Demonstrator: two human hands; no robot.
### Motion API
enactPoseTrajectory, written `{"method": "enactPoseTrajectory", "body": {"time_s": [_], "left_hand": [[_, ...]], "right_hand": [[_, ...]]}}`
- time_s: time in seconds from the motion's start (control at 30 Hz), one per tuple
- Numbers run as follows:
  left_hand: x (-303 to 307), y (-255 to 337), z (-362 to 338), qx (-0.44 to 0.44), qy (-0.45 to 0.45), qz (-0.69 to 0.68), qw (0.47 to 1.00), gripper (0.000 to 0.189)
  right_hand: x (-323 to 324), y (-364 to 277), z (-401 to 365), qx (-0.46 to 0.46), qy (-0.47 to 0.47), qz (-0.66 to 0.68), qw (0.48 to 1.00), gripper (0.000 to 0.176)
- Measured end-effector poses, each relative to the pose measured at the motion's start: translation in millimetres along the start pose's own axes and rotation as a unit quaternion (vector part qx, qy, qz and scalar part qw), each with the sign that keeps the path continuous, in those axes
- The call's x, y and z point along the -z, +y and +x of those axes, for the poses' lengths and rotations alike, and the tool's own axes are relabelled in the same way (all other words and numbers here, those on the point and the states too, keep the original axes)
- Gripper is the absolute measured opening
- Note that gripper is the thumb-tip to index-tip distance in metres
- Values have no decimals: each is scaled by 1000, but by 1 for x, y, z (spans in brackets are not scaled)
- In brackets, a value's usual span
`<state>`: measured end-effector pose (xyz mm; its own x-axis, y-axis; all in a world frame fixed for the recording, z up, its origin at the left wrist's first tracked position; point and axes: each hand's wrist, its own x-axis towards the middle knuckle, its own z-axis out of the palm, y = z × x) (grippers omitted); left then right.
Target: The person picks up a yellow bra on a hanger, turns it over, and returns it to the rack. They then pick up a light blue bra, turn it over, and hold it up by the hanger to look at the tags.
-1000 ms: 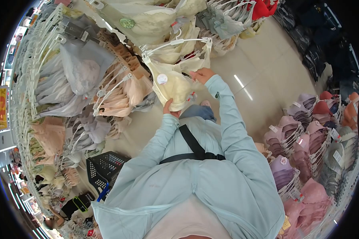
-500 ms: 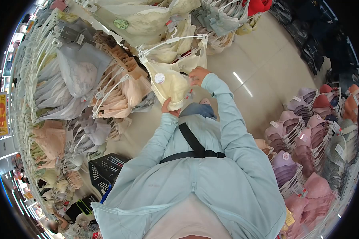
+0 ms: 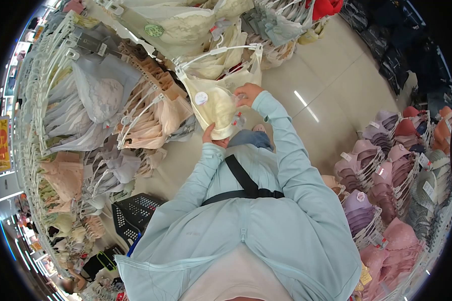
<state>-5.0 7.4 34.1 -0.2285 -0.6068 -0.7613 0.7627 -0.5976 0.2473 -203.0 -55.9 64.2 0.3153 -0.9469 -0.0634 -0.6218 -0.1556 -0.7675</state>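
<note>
head view: cream bra (image 3: 217, 108), one item, hanging on a white plastic hanger (image 3: 218, 51), held up in front of the chest, just beside the crowded rack on the left and above the pale tiled floor (image 3: 331, 75). left hand (image 3: 213, 136): closed around the bottom edge of the lower cup, thumb on the near face, fingers tucked behind the fabric. right hand (image 3: 247, 94): fingers pinched shut on the upper inner edge of the bra, near its centre; exactly what lies between the fingertips is too small to tell. round white sticker (image 3: 201, 98) on the cup's front; small red tag (image 3: 236, 121) dangling at the lower right side of the bra. both arms in light blue sleeves (image 3: 291, 150); black strap (image 3: 242, 180) crossing the chest. left rack (image 3: 100, 95): grey, peach and beige bras on white hangers, tightly packed. right display (image 3: 381, 170): pink, lilac and coral bras in rows, well apart from the hands. black perforated basket (image 3: 133, 213) low on the left, near the person's side.
</note>
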Motion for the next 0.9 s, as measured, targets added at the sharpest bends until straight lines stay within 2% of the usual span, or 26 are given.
{"method": "enactPoseTrajectory", "body": {"time_s": [0.3, 0.4, 0.5, 0.57, 0.7, 0.9], "left_hand": [[1, -1, 0, -8, 10, -3, 1000, 30], [0, 0, 0, -7, 2, -8, 1000, 30], [-3, -1, -1, -3, -2, -9, 1000, 30], [-4, -1, -2, -3, -1, -13, 1000, 29], [-4, -1, -2, 5, -8, -9, 1000, 30], [-5, -2, -1, 10, -13, -11, 1000, 30]], "right_hand": [[-2, -3, 1, 18, 30, -42, 999, 25], [1, -8, 0, -10, 4, -18, 1000, 19], [-3, -2, 3, -5, 27, -18, 999, 18], [-8, 7, 8, 30, 64, 18, 997, 18], [-9, 10, 8, 35, 68, 53, 996, 18], [3, -7, 3, -6, 58, 102, 993, 17]]}}
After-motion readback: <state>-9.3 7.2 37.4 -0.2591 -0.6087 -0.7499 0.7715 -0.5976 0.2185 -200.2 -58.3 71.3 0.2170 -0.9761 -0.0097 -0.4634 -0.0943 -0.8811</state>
